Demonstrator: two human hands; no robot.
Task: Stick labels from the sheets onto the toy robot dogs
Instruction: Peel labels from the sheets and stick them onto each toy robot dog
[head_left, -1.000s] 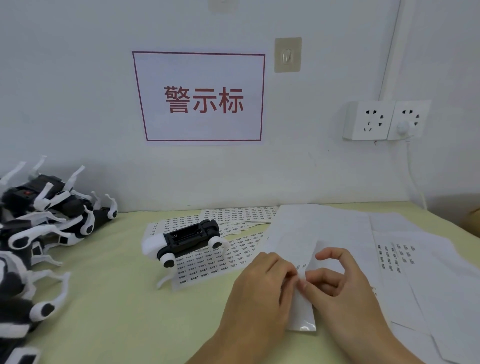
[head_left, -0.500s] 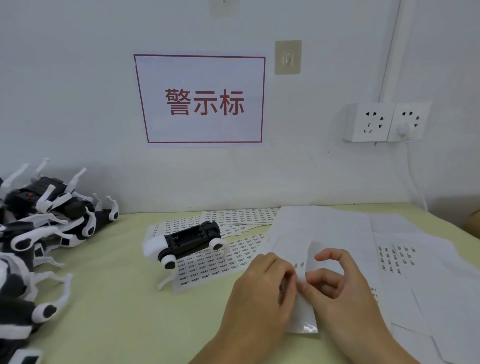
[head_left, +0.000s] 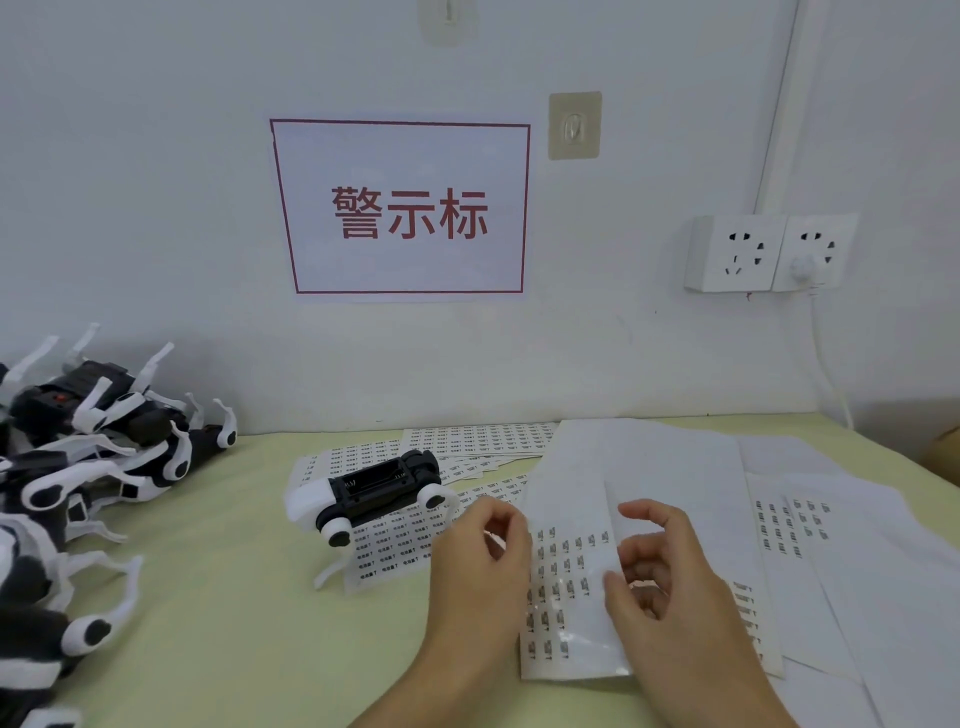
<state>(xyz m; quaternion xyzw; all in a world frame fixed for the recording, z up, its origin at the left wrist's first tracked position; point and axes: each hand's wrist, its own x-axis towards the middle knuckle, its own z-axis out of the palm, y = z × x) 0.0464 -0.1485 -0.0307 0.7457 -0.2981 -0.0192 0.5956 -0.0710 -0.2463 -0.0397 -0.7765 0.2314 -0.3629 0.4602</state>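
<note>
Two hands hover over a label sheet on the bench — left hand with fingers curled, pinching something too small to make out, right hand loosely curled, holding nothing. Just beyond the left fingers, one toy robot dog lies belly-up on other sheets.

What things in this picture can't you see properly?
- Head view: print on the label sheet is too small to read.
- Whether the left hand pinches a label: fingertips blurred.
- Pile of toy dogs: cut off by the left edge.
- Right hand covers part of the sheet.
</note>
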